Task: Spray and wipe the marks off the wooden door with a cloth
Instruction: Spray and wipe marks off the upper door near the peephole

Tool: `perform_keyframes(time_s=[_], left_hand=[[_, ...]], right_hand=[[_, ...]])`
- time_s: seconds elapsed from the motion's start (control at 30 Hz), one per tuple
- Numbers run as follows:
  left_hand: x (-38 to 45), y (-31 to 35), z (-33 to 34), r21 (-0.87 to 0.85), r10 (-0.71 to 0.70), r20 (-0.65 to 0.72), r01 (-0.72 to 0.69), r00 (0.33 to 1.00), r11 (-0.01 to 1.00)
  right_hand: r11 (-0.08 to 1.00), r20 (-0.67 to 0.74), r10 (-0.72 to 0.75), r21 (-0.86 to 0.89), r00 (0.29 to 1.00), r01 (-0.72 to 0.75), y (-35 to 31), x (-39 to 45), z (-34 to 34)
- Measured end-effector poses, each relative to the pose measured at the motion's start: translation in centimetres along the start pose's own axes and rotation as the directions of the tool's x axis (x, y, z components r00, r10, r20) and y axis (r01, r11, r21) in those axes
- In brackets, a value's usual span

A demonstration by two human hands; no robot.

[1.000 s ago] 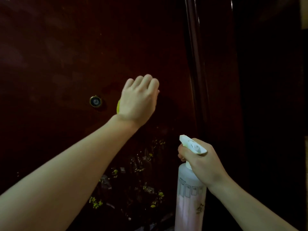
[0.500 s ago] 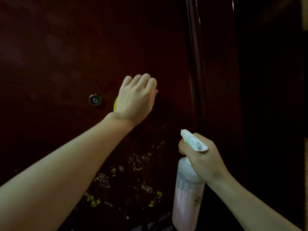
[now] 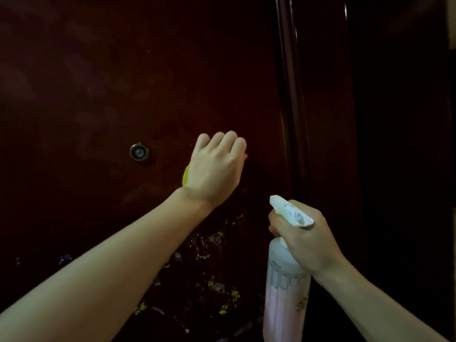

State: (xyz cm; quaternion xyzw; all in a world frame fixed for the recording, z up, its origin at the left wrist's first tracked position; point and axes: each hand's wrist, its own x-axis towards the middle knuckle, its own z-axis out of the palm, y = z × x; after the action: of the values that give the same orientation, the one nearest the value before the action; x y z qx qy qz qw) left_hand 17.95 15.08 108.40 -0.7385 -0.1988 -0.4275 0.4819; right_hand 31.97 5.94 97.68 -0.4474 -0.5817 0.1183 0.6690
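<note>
The left hand [image 3: 214,169], fingers curled, presses a yellow-green cloth [image 3: 185,176] against the dark red-brown wooden door [image 3: 148,82] beside the brass peephole [image 3: 139,152]; the right hand [image 3: 302,239] grips a white plastic spray bottle [image 3: 283,292] lower right.

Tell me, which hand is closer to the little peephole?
The left hand. It presses a yellow cloth on the door just right of the peephole. The right hand is lower and farther right, holding the spray bottle.
</note>
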Motion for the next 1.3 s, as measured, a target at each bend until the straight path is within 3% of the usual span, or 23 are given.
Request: perform_keyframes(time_s=[0.03, 0.1, 0.17, 0.23, 0.3, 0.4, 0.43, 0.5, 0.6, 0.7, 0.77, 0.83, 0.87, 0.9, 0.97, 1.03, 1.17, 1.3], left_hand=[[0.8, 0.5, 0.2, -0.01, 0.005, 0.011, -0.005, 1.0, 1.0], [0.9, 1.6, 0.7, -0.026, 0.166, 0.058, -0.165, 0.984, 0.986], [-1.1, 2.5, 1.0, -0.064, 0.384, 0.141, -0.378, 0.913, 0.923], [-3.0, 2.5, 0.5, -0.092, 0.487, 0.23, -0.48, 0.842, 0.873], [-2.7, 1.2, -0.2, -0.06, 0.478, 0.253, -0.479, 0.842, 0.876], [0.5, -1.6, -1.3, 0.001, 0.226, 0.115, -0.228, 0.967, 0.974], [1.1, -2.2, -1.6, 0.016, 0.171, 0.096, -0.174, 0.981, 0.985], [0.3, -2.0, -1.5, 0.01, 0.238, 0.134, -0.241, 0.962, 0.97], [-4.1, 0.3, -1.7, -0.069, 0.44, 0.24, -0.437, 0.865, 0.897], [-6.7, 0.5, -2.1, -0.077, 0.447, 0.293, -0.445, 0.845, 0.892], [-6.9, -0.7, -2.9, -0.093, 0.313, 0.252, -0.299, 0.916, 0.95], [-7.3, -2.2, -4.3, -0.133, 0.038, 0.143, -0.019, 0.989, 0.991], [-7.7, -3.1, -5.2, -0.167, -0.132, 0.088, 0.145, 0.987, 0.975], [-8.2, -4.0, -6.2, -0.213, -0.299, 0.042, 0.301, 0.953, 0.93], [-9.6, -5.8, -8.1, -0.281, -0.569, -0.015, 0.543, 0.822, 0.791], [-11.4, -7.5, -9.8, -0.274, -0.718, -0.033, 0.684, 0.696, 0.676], [-16.2, -10.2, -13.0, -0.248, -0.871, 0.008, 0.845, 0.492, 0.475], [-20.3, -12.2, -15.6, -0.14, -0.914, 0.02, 0.906, 0.406, 0.4]], right_hand=[[1.0, -0.009, 0.006, -0.011, 1.0, -0.006, 0.2, 0.0, -0.1], [1.0, -0.047, 0.02, -0.021, 0.999, -0.021, 0.7, 0.0, -0.5], [0.999, -0.067, 0.029, -0.03, 0.997, -0.031, 1.1, -0.1, -0.9], [0.999, -0.038, 0.04, -0.029, 0.998, -0.041, 1.2, -0.3, -1.0], [0.999, -0.002, 0.047, -0.021, 0.999, -0.047, 1.0, -0.5, -0.8], [0.999, 0.011, 0.043, -0.01, 0.999, -0.043, 0.7, -0.5, -0.2], [0.999, 0.006, 0.038, -0.007, 0.999, -0.038, 0.7, -0.5, 0.0], [0.999, -0.009, 0.031, -0.021, 0.999, -0.031, 0.7, -0.4, 0.4], [0.999, -0.019, 0.034, -0.031, 0.999, -0.035, 0.6, -0.6, 0.9], [0.999, 0.045, 0.042, -0.019, 0.998, -0.041, 0.1, -1.1, 1.4], [1.0, 0.118, 0.029, 0.005, 0.993, -0.03, -0.3, -1.5, 2.0], [1.0, 0.18, 0.004, 0.01, 0.984, -0.006, -0.9, -1.9, 3.1], [1.0, 0.209, -0.007, 0.014, 0.978, 0.004, -1.1, -2.1, 3.8], [1.0, 0.237, -0.018, 0.021, 0.971, 0.013, -1.4, -2.3, 4.5], [0.999, 0.286, -0.041, 0.028, 0.957, 0.034, -1.8, -2.8, 6.3], [0.998, 0.329, -0.063, 0.027, 0.942, 0.058, -2.3, -3.4, 8.2], [0.997, 0.402, -0.081, 0.036, 0.912, 0.073, -3.3, -4.4, 12.3], [0.994, 0.44, -0.107, 0.029, 0.891, 0.105, -4.4, -5.6, 16.2]])
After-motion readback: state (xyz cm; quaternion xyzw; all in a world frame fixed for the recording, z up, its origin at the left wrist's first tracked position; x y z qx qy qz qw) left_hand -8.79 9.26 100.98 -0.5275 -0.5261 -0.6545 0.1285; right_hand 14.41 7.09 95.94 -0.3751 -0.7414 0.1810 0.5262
